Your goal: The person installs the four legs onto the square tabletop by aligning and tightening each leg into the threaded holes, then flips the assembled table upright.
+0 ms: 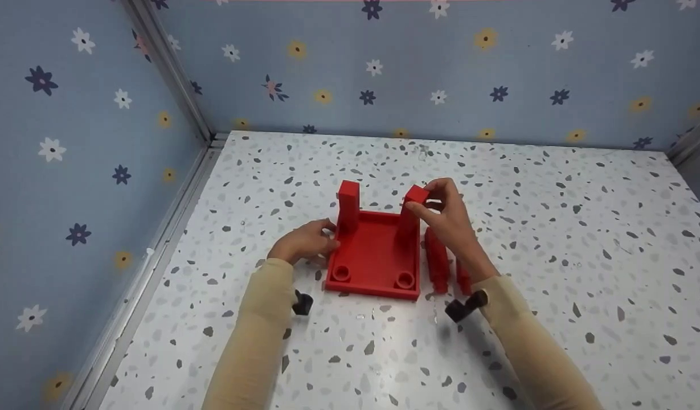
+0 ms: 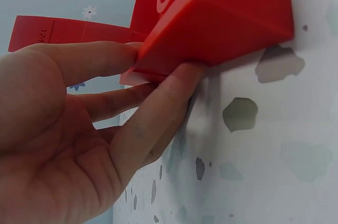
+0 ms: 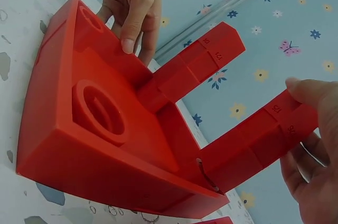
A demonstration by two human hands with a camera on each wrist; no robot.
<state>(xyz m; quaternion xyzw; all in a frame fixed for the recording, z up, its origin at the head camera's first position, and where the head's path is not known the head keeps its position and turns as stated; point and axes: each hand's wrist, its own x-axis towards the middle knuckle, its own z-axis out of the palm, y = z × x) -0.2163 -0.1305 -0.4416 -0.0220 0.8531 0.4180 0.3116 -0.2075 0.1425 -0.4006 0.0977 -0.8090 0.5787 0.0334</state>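
Note:
A red plastic tray-like base (image 1: 378, 250) with a raised rim lies on the table, round sockets showing in its two near corners. At its far left corner a red square leg (image 1: 348, 205) stands upright. My right hand (image 1: 449, 219) pinches the top of another red leg (image 3: 259, 134) at the far right corner; in the right wrist view this leg tilts slightly and a thin gap shows at its foot. My left hand (image 1: 307, 242) holds the base's left side, thumb at the rim and fingers (image 2: 158, 110) against the outer wall and low edge.
Two more red legs lie right of the base, one red leg (image 1: 437, 262) close to it and a second leg (image 1: 462, 277) partly under my right forearm. The speckled white table (image 1: 583, 256) meets flowered panels (image 1: 429, 74) at the back and left.

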